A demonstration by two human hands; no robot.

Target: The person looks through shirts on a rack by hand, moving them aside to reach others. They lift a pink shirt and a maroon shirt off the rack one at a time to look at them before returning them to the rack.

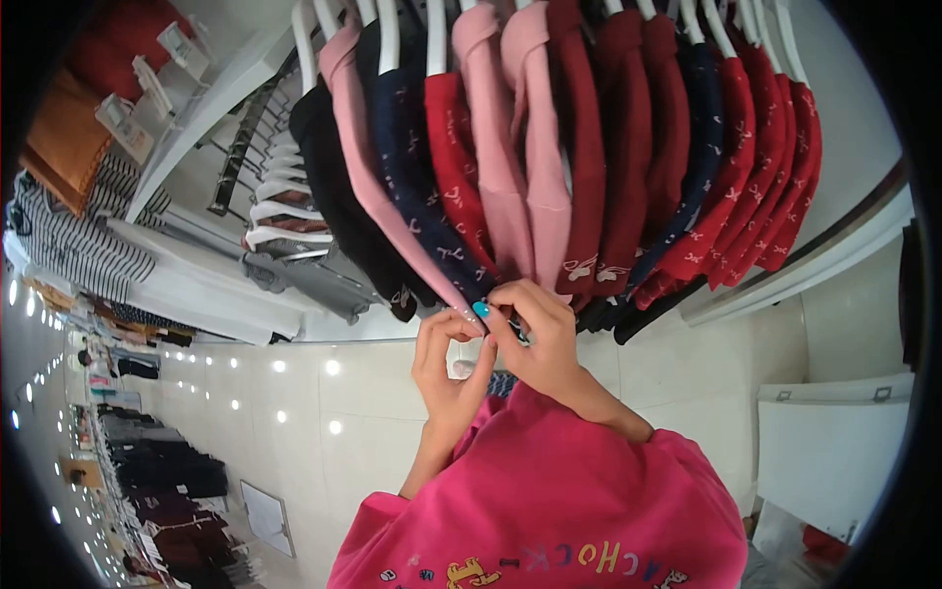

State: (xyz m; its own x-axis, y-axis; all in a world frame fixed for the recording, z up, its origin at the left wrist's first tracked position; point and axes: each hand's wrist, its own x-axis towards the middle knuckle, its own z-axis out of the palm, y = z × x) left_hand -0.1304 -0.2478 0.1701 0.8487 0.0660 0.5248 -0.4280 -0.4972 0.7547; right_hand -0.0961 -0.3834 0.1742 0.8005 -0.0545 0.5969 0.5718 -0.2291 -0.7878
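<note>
My left hand [449, 365] and my right hand [538, 339] meet at the lower end of the hanging clothes. Fingers and thumbs are pinched together on the bottom edge of a narrow pink garment [397, 221], which hangs from a white hanger. Blue polish shows on my right thumbnail. Touching that spot is the lower end of a navy printed garment [417, 187]; the fingers partly hide where the two fabrics meet. A red printed garment [456, 147] and a wider pink garment [488, 147] hang just to the right. A black garment [339, 196] is on the left.
Maroon garments [623, 147] and red printed garments [721, 211] fill the rail's right side. White hangers [285, 211] and a white shelf [211, 98] stand at left. Below spreads the tiled floor [324, 432]. A white panel [819, 456] stands at right; further clothing racks [162, 461] line the left.
</note>
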